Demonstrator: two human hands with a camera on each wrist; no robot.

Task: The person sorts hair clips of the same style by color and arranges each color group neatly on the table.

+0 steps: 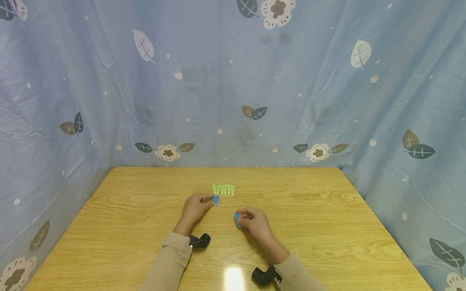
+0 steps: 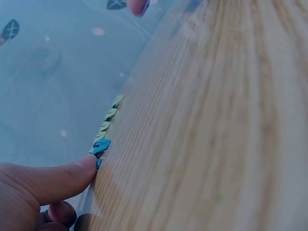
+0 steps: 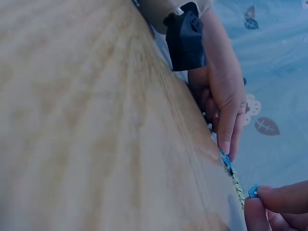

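Several light green snap hair clips (image 1: 222, 189) lie side by side in a row on the wooden table. Just below the row's left end are two blue hair clips (image 1: 217, 201). My left hand (image 1: 196, 207) pinches the left one between thumb and forefinger; its thumb (image 2: 72, 179) partly hides that clip in the left wrist view. To the right and nearer me, my right hand (image 1: 256, 224) holds blue hair clip material (image 3: 253, 191) between thumb and fingertips. How many clips are in that grip I cannot tell.
The wooden table (image 1: 313, 226) reaches back to a blue patterned curtain (image 1: 218, 81), which also hangs along both sides. A black camera mount sits on each wrist, the left one (image 1: 200, 241) and the right one (image 1: 265, 275) both close above the tabletop.
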